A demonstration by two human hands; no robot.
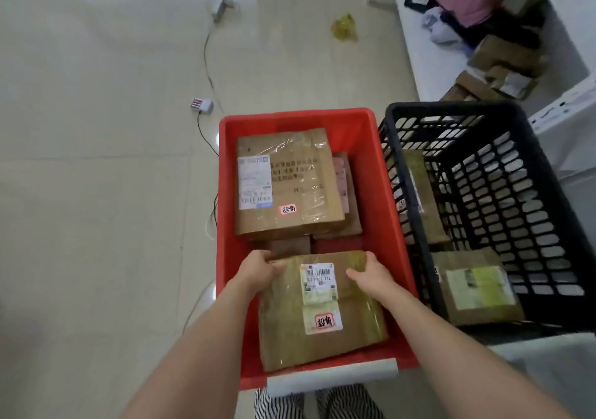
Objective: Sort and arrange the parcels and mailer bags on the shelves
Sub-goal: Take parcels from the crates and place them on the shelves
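While both hands are down in the red bin [230, 193], head view as follows:

- Left hand [258, 268]: curled over the far-left corner of the near parcel [322, 309], fingers wrapped past the far edge.
- Right hand [371, 272]: grasping the far-right corner of the same parcel, thumb laid flat on top. Grip at two opposite corners — likely to keep a flat, taped box level for a lift.
- Near parcel: inside the red bin, at the end nearest the body, label side up so the barcode stays readable. Resting or just raised: cannot tell.
- Far parcel [287, 183]: lying on top of other boxes at the bin's far end, also label up.

Count, red bin: two parcels fully shown, plus at least two partly hidden under and beside the far one — exact number cannot be told.

Count, black crate [548, 167], just right of the red bin: two parcels, one [474, 293] flat at the near end, one [419, 193] leaning on the left wall.

Shelf [416, 47], upper right: mixed boxes and mailer bags, loosely heaped; too blurred to count. Probable destination for the gripped parcel.

Bins: two. Hands: two, both engaged.
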